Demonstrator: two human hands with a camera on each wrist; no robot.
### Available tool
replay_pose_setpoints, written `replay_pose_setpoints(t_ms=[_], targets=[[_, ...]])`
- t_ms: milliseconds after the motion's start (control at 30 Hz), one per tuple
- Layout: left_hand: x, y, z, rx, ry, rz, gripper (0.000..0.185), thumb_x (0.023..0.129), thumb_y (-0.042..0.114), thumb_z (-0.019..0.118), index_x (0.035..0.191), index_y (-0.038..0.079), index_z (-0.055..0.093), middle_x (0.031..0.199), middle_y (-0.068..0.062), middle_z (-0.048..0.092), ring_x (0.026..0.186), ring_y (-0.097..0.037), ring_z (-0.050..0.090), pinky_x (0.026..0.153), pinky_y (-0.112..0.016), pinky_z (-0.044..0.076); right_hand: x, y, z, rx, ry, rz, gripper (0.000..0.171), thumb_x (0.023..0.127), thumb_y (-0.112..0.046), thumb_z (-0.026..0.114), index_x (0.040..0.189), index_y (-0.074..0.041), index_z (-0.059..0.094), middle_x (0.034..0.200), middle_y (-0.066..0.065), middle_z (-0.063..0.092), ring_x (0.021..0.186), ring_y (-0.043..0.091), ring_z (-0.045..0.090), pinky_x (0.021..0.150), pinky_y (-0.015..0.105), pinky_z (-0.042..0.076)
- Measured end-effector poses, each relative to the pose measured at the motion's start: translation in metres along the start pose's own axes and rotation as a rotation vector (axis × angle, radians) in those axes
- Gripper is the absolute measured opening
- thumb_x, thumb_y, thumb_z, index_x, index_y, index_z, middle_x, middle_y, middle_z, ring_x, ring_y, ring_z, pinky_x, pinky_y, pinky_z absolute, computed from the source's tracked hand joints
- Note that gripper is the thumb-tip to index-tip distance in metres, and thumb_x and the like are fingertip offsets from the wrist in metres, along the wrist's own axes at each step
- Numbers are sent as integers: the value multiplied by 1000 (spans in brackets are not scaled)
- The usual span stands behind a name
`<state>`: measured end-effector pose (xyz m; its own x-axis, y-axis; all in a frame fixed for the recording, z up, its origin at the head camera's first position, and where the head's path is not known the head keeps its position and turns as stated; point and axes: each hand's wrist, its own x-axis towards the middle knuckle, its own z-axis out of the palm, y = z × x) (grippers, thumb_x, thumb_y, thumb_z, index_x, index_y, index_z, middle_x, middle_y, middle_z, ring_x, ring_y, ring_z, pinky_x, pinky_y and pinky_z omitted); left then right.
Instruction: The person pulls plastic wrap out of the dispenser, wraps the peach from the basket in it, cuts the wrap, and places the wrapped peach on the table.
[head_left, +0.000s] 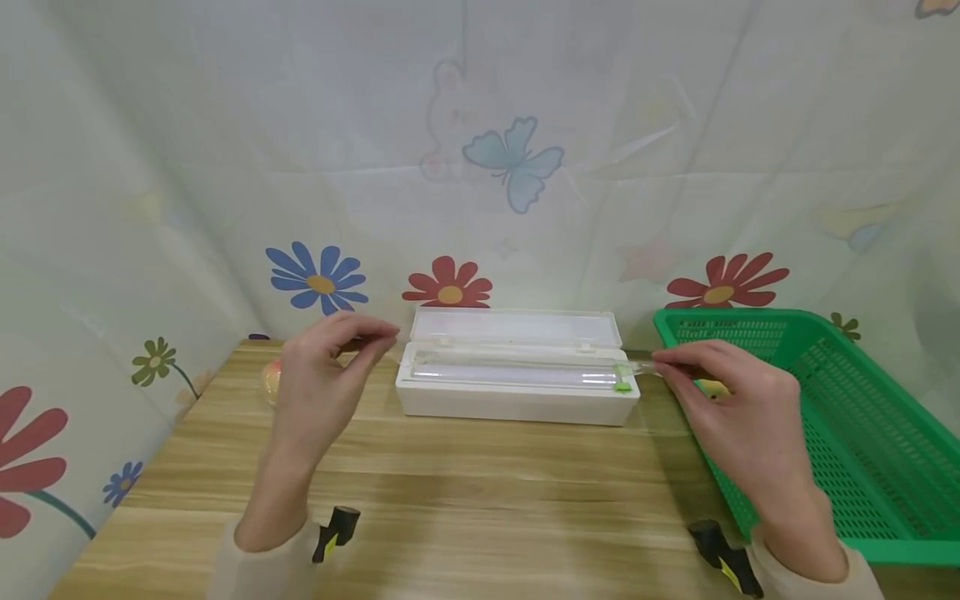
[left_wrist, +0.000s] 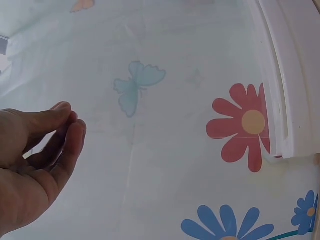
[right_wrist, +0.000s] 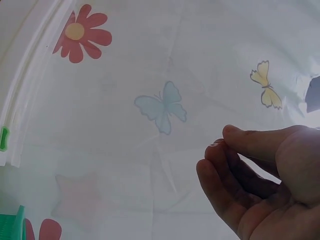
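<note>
Beneath both hands spreads the wooden table (head_left: 480, 500). The green basket (head_left: 735, 314) stands to the right hand's outer side. Between the hands lies the white box (head_left: 517, 406), lid raised, its long axis running from one hand toward the other; each end sits near a hand, and neither hand is clearly nearer. The right hand (head_left: 750, 417) pinches clear film (head_left: 643, 367) just off the box's right end, thumb and fingers together. The left hand (head_left: 322, 375) is pinched too, seemingly on the film's other corner (it barely shows there). The green slider (head_left: 622, 386) is near the right hand, well apart from the left.
</note>
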<state>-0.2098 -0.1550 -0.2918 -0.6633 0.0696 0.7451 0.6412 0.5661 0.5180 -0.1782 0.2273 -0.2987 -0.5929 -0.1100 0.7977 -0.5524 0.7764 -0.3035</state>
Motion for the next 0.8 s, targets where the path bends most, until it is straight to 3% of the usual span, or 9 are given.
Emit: replay_pose_setpoints(t_ms=[267, 500, 767, 800], targets=[[-7, 5, -6, 53, -57, -3, 18, 85, -8, 79, 99, 3, 79, 94, -3, 74, 83, -15, 67, 77, -11, 50, -5, -3, -6, -11, -41, -14, 28, 75, 9, 86, 95, -9, 80, 92, -2, 75, 84, -8, 59, 69, 9, 43], [-16, 8, -10, 58, -86, 17, 20, 83, -10, 80, 98, 4, 78, 95, -3, 75, 82, -13, 67, 73, -11, 50, -9, -5, -9, -53, -77, -23, 29, 74, 7, 88, 95, -11, 80, 94, -2, 75, 79, 12, 66, 67, 10, 44], [-26, 7, -11, 67, -134, 53, 25, 82, -11, 81, 98, 8, 79, 96, 3, 74, 82, -9, 65, 72, -15, 52, -17, -5, -12, -22, -101, -70, 36, 68, 7, 90, 97, -12, 80, 93, -7, 71, 73, 5, 58, 65, 13, 44], [-28, 6, -11, 69, -141, 60, 25, 81, -12, 81, 98, 8, 79, 96, 3, 74, 82, -9, 65, 72, -17, 53, -19, -5, -12, -19, -106, -79, 26, 76, -1, 88, 97, -12, 79, 92, -6, 71, 72, 5, 58, 64, 13, 45]])
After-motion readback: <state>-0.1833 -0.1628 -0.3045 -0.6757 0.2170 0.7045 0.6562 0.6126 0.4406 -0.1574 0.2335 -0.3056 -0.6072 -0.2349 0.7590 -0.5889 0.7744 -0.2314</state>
